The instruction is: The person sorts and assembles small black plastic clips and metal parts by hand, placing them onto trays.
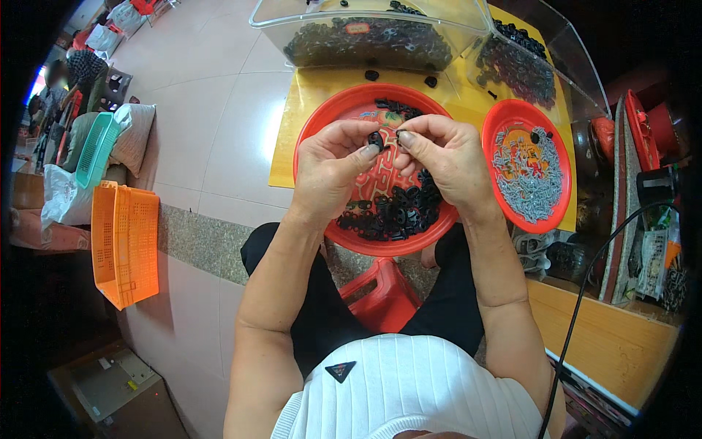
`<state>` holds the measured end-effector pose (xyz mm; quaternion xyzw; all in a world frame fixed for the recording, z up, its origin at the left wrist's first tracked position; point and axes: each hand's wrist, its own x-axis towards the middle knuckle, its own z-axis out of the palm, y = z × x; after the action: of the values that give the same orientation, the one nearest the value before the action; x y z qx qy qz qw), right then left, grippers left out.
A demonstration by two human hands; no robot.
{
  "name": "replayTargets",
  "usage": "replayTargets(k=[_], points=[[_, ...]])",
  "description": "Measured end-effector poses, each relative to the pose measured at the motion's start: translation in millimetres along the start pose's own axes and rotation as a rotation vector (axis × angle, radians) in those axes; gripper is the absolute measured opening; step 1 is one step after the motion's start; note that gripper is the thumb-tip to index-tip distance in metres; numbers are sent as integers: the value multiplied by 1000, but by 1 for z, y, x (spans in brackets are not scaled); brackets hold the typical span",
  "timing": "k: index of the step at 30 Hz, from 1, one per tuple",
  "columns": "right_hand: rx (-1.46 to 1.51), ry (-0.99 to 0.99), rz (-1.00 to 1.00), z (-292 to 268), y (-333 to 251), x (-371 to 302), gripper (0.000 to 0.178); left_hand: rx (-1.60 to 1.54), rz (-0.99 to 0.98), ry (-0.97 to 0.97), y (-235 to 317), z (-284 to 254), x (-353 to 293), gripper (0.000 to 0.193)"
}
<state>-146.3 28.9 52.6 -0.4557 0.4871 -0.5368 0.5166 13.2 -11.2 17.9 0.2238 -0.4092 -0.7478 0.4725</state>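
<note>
Over a round red tray (310, 124) both my hands are raised, close together. Between thumb and fingertips my left hand (333, 164) pinches a small black plastic part (376, 139). My right hand (453, 161) is also closed in a pinch, on a smaller dark piece (400, 134) whose kind I cannot make out. The two pieces are a short gap apart. Below them, a heap of black plastic parts (398, 212) lies in the near side of the tray, and more black parts (398, 110) sit at its far edge.
A red plate (504, 110) of silvery screws stands to the right. Clear bins (365, 40) of black parts are at the back of the yellow tabletop (289, 146). Orange (124, 241) and green crates (96, 150) stand left. A black cable (585, 285) hangs at right. A person (88, 73) is far left.
</note>
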Motion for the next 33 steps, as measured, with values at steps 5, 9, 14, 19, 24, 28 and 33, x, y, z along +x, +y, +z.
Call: replayTargets(k=[5, 9, 14, 19, 24, 28, 33], points=[[14, -1, -5, 1, -1, -1, 10, -3, 13, -12, 0, 3, 0, 24], [-44, 3, 37, 1, -1, -1, 11, 28, 30, -25, -2, 1, -1, 24], [-54, -3, 63, -1, -1, -2, 12, 85, 45, -41, -3, 2, 0, 23], [-93, -23, 100, 0, -2, -1, 12, 173, 36, -42, -3, 2, -2, 23], [-86, -25, 92, 2, 0, -2, 13, 183, 48, -63, -3, 5, -3, 23], [-99, -38, 101, 2, -1, -2, 12, 184, 54, -57, -3, 6, -4, 23], [59, -126, 108, -3, 2, 1, 12, 143, 37, -55, 0, 4, -4, 22]])
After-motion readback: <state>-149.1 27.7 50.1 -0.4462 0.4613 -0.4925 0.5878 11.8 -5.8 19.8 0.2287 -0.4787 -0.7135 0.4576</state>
